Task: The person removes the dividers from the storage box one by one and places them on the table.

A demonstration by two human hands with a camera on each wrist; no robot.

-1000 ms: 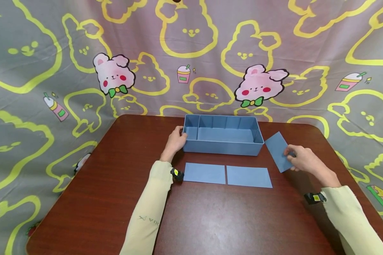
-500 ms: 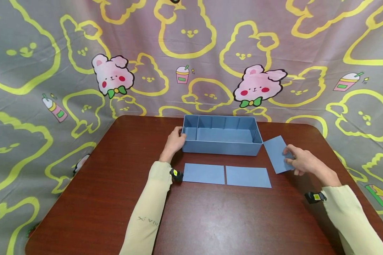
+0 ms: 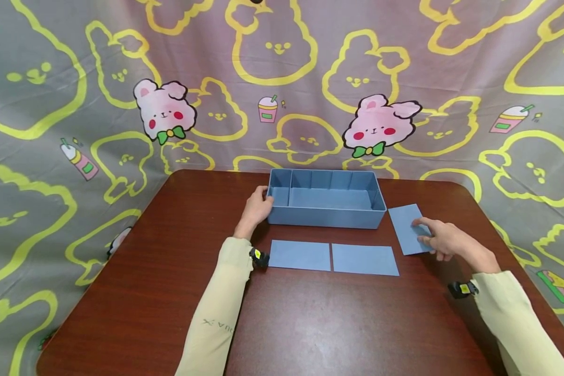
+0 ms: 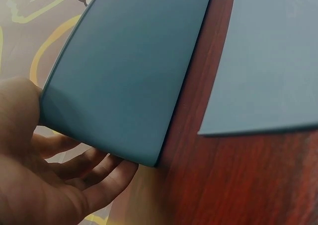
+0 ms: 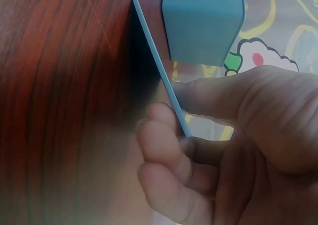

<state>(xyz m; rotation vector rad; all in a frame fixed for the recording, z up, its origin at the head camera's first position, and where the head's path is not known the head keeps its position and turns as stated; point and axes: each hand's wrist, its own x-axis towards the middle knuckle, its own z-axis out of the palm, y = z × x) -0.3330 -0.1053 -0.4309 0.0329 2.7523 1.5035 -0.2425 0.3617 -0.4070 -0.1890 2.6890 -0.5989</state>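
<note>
A blue divided box [image 3: 326, 218] stands upright at the back of the table, one divider near its left end. My left hand [image 3: 257, 206] grips that left end; the left wrist view shows its fingers [image 4: 112, 185] curled against the end wall. Right of the box, my right hand [image 3: 446, 240] pinches a thin blue rectangular panel [image 3: 404, 224] by its right side. The right wrist view shows this panel [image 5: 158, 61] edge-on and slanted above the tabletop, between thumb and fingers. One of its corners lies close to the box's right front corner; whether they touch I cannot tell.
Two similar blue panels, a left one [image 3: 301, 256] and a right one [image 3: 365, 260], lie flat side by side in front of the box, a narrow gap between them. Behind the brown wooden table [image 3: 338, 324] hangs a patterned cloth [image 3: 305, 104].
The panel in my right hand has turned and its far corner has come lower and slightly right. My right index finger has straightened along it. Left hand and box stay in place.
</note>
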